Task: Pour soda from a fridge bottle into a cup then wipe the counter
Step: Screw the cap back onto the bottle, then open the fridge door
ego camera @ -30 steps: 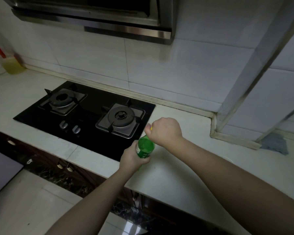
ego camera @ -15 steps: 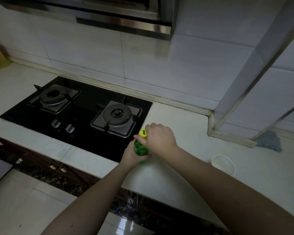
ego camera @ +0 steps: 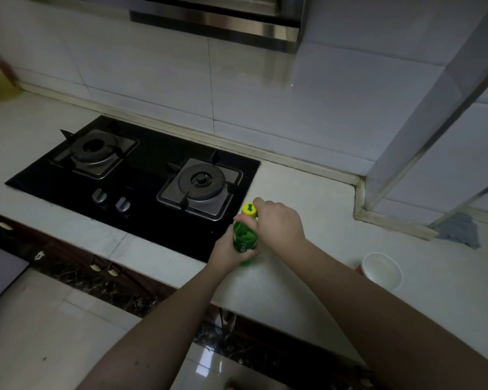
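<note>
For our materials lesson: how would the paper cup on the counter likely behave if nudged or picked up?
The cup looks empty, so it is probably very light and would slide or tip from a small nudge. Its thin white walls suggest it would dent under a firm squeeze. On its side, its round shape would probably let it roll along the counter.

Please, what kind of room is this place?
Most likely a home kitchen: a two-burner gas hob set into a counter, a range hood above it, and a tiled wall behind.
</note>
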Tool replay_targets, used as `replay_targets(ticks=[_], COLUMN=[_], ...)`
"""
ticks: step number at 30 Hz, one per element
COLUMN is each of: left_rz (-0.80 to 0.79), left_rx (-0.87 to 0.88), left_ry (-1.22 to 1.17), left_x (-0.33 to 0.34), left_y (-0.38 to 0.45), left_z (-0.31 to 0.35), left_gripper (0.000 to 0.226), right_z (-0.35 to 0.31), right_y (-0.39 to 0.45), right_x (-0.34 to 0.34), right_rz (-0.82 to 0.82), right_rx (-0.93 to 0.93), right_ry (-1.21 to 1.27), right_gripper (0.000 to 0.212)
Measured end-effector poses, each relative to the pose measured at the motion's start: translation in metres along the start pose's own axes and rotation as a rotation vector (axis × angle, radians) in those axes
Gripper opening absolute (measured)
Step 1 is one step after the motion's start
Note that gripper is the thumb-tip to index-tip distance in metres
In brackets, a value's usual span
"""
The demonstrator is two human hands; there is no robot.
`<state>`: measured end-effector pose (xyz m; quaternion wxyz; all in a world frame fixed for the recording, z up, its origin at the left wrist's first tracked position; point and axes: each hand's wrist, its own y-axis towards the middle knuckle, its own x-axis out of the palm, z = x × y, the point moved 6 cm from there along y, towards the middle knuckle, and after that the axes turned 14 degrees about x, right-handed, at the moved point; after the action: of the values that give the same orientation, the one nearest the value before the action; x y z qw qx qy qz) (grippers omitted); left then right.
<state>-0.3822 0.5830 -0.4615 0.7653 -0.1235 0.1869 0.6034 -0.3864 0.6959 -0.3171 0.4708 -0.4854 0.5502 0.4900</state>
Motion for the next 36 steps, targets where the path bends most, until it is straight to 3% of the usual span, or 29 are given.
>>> replay_targets(ticks=[9,15,21,26,30,36], left_rz=[-0.023,-0.051,-0.063,-0.144,-0.105,0.029], left_rx=[-0.085,-0.123,-0.195,-0.261,-0.306,-0.446], left_ry=[0.007,0.141,0.455,0.883,0.947,1.032], left_x=[0.003,-0.018,-0.049,-0.065,-0.075,-0.089], left_y=[-0.01,-0.032,-0.064,-0.102,-0.141,-0.213], left_z=[-0.004,0.008,0.039,0.068,0.079,0.092], left_gripper=[0.086,0.109,0.086,0.073,0.062,0.057], right_z=[0.022,0.029,0.021,0.001,-0.02,-0.06], right_y=[-0.009,-0.03,-0.063,-0.09,-0.11,-0.141], right_x=[0.012,0.011,0.007,0.012,0.02,0.021], right_rz=[-0.125,-0.17,-0.146,-0.086,-0.08,-0.052], right_rx=[0.016,-0.039,-0.246,-0.395,-0.462,-0.641], right_ry=[0.115,0.215,0.095,-0.043,-0.053,0.019], right_gripper=[0.066,0.053,0.048,0.042,0.037,0.051])
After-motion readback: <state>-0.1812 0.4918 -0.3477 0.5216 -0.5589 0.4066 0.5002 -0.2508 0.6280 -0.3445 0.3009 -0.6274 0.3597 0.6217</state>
